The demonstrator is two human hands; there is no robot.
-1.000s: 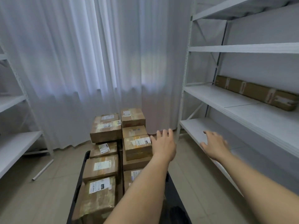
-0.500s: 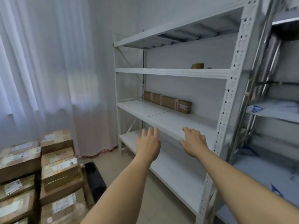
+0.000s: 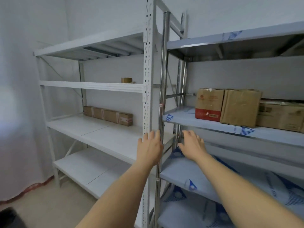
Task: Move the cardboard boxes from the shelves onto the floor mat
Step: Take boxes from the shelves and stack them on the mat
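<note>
Three cardboard boxes stand on the middle shelf of the steel rack (image 3: 184, 118) at the right: a red-bottomed box (image 3: 208, 104), a plain brown box (image 3: 240, 108) beside it, and a lower wide box (image 3: 281, 115) at the frame edge. A long flat cardboard box (image 3: 107, 115) lies at the back of the white rack's shelf (image 3: 105, 135). My left hand (image 3: 150, 148) is stretched out with fingers straight in front of the rack posts, holding nothing. My right hand (image 3: 192, 144) is also spread and empty, below the steel shelf with the boxes.
A roll of brown tape (image 3: 127, 80) sits on the white rack's upper shelf. The upright posts (image 3: 148, 96) of both racks meet between my hands. White curtain hangs at the left. A dark corner of the floor mat (image 3: 9, 218) shows at bottom left.
The view has swung right, from the stacked boxes on the mat to the two racks. Both empty hands stayed raised, and the steel rack with three boxes has come into view.
</note>
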